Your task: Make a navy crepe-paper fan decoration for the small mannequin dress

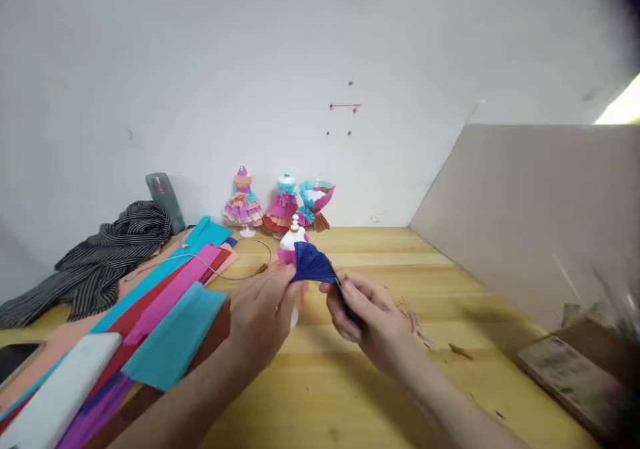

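Observation:
My left hand (263, 316) is closed around a small white mannequin doll (291, 241) with a pink band at its waist, held upright above the wooden table (350, 382). My right hand (367, 319) pinches the end of a pleated dark blue crepe paper piece (313, 264), which fans out against the doll's waist. Both hands meet at the middle of the view, just over the tabletop.
Strips of crepe paper (165, 316) in teal, pink, red, purple and white lie at the left. A striped cloth (105, 256) and a dark cup (165, 199) sit behind them. Three dressed dolls (280, 202) stand by the wall. A cardboard panel (540, 209) rises at the right.

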`<state>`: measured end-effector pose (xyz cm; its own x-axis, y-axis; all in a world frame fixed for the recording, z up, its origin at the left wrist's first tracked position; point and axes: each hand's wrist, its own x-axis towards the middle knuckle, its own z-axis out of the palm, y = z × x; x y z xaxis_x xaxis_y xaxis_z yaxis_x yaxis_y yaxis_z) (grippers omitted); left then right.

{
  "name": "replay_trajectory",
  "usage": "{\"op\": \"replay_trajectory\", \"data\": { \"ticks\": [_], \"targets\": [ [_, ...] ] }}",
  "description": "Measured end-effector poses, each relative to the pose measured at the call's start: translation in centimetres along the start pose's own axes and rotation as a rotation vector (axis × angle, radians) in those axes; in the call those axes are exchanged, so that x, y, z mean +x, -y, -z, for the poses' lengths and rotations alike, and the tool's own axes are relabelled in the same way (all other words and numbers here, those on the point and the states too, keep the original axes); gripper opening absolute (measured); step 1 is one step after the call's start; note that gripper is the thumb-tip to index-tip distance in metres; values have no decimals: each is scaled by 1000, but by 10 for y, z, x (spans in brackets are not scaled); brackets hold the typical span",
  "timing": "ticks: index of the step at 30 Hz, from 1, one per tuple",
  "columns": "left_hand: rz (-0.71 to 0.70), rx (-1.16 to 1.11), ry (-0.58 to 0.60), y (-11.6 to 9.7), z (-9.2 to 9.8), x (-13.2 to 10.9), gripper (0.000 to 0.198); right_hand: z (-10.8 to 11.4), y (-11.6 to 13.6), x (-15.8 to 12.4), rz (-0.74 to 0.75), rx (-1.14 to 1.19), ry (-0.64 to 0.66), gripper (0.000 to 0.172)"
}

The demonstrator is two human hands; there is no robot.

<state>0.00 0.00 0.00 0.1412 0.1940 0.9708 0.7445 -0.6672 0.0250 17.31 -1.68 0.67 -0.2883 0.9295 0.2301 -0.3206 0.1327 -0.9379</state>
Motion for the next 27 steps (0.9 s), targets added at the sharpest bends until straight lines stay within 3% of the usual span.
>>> {"op": "replay_trajectory", "data": {
  "ticks": [7, 19, 27],
  "targets": [
    [-56, 6, -28, 0, -1, 1, 8, 3, 0, 0, -25, 0, -25, 42],
    [-8, 0, -52, -2, 1, 3, 10, 2, -1, 0, 3, -28, -46, 43],
    [59, -45, -43, -3, -1, 0, 10, -4, -3, -1, 18, 219, -23, 37]
  ]
}}
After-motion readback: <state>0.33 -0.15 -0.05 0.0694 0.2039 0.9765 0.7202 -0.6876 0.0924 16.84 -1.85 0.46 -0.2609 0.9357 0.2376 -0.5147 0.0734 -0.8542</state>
